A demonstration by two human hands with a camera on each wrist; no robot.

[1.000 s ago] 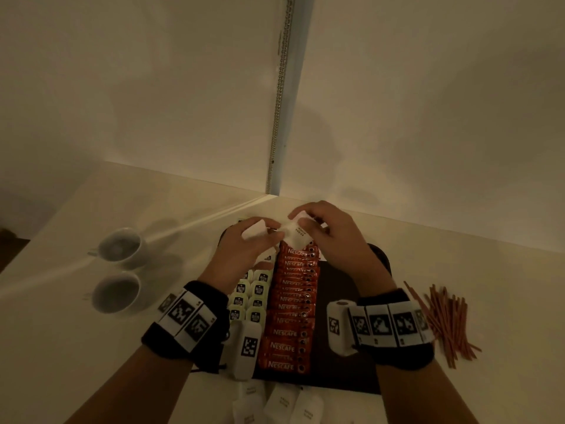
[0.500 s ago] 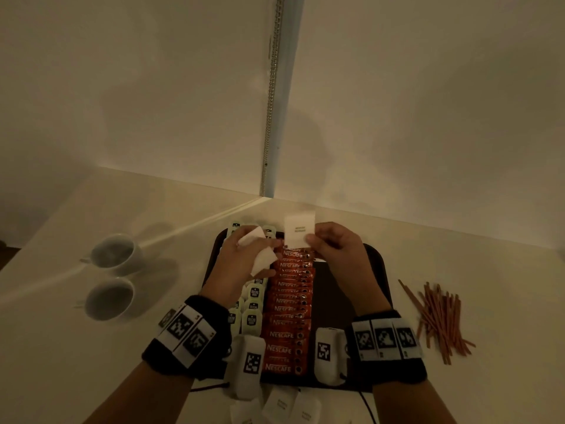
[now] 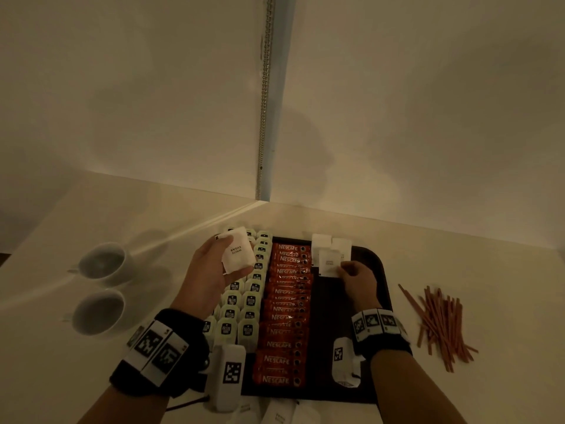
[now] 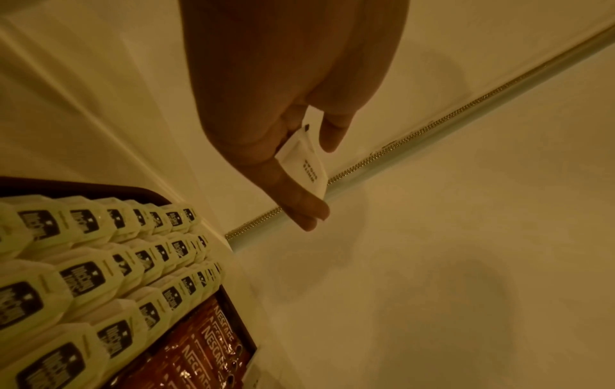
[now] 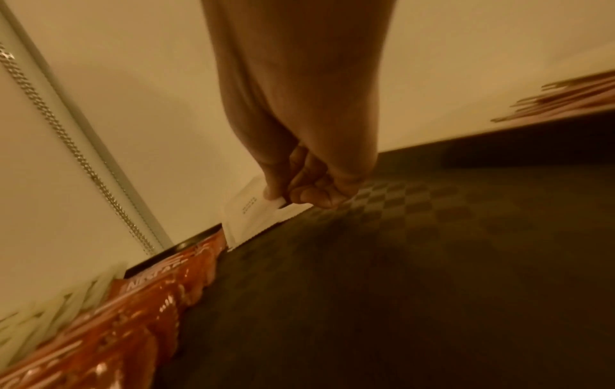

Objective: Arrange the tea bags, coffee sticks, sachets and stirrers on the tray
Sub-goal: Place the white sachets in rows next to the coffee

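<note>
A dark tray (image 3: 376, 301) holds rows of pale tea bags (image 3: 241, 301) on its left and a column of red coffee sticks (image 3: 287, 301) in the middle. My left hand (image 3: 214, 270) holds a small stack of white sugar sachets (image 3: 238, 254) above the tea bags; in the left wrist view the fingers pinch the sachets (image 4: 304, 163). My right hand (image 3: 356, 278) pinches one white sachet (image 3: 329, 263) at the tray's far end, right of the sticks, against other sachets (image 3: 331, 243) lying there. The right wrist view shows that sachet (image 5: 249, 210) low over the tray floor (image 5: 416, 263).
Two white cups (image 3: 102, 261) (image 3: 97, 312) stand on the table at the left. A loose pile of brown stirrers (image 3: 440, 322) lies right of the tray. More white sachets (image 3: 278, 414) lie at the near edge. A wall corner with a metal chain (image 3: 264, 117) rises behind.
My hands have parted. The right hand carried one sachet right and down to the tray's far end; the left hand stays over the tea bags with the remaining sachets.
</note>
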